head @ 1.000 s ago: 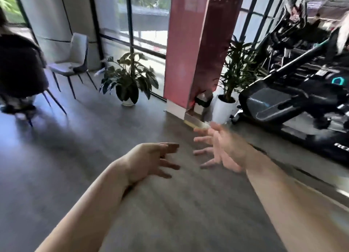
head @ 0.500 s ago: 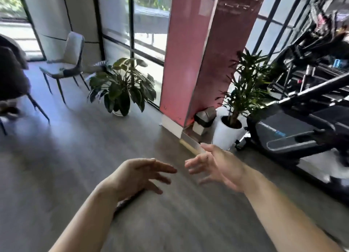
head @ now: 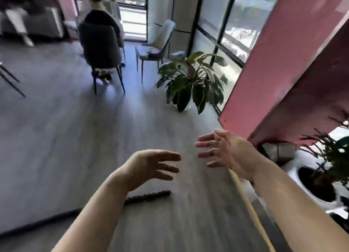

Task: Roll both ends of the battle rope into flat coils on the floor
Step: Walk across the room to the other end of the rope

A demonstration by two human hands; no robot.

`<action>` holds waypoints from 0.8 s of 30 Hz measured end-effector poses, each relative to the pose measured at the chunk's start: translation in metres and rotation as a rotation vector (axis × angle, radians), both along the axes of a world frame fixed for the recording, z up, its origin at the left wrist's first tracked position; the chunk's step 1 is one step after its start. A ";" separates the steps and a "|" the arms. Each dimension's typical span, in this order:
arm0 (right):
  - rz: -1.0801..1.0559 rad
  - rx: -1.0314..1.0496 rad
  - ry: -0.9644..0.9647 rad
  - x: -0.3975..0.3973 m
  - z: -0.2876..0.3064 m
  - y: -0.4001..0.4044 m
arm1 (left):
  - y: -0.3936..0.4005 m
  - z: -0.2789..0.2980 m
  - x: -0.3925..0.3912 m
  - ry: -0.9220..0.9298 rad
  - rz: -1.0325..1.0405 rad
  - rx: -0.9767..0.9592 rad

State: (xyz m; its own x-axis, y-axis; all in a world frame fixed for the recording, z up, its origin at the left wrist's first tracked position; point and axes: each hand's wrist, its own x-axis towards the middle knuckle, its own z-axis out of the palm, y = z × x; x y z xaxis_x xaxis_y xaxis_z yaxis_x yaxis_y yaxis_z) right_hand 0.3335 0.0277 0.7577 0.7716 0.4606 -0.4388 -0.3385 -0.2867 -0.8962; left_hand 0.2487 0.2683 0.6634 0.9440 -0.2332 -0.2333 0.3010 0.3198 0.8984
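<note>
One dark twisted end of the battle rope lies straight on the grey wood floor, partly hidden under my left forearm. My left hand hovers above it, palm down, fingers spread, holding nothing. My right hand is held out beside it, palm facing left, fingers apart and empty. Neither hand touches the rope. No coil is in view.
A pink pillar stands at right with a light floor strip along its base. A leafy potted plant stands ahead, and a white pot at right. A person sits on a dark chair; a pale chair stands beside them.
The view has swung left, away from the gym machines, toward the chairs. The rope end has come into view under my left hand. Both hands stay open and held out.
</note>
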 end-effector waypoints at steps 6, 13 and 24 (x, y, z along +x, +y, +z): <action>0.337 -0.009 0.033 0.097 -0.046 0.078 | 0.019 -0.050 0.020 0.120 0.348 -0.050; 0.560 -0.141 0.090 0.172 -0.110 0.124 | 0.011 -0.131 0.064 0.310 0.706 -0.086; 0.813 -0.157 0.430 0.256 -0.258 0.215 | 0.018 -0.236 0.125 0.421 0.908 -0.303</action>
State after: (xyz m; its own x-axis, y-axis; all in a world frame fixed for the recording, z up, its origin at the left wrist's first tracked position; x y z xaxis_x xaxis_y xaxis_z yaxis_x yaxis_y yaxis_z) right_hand 0.5894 0.2429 0.5001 -0.0045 0.6990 -0.7151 -0.2744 -0.6885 -0.6713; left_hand 0.3740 0.2866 0.4272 0.6494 0.4197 -0.6341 0.1045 0.7767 0.6211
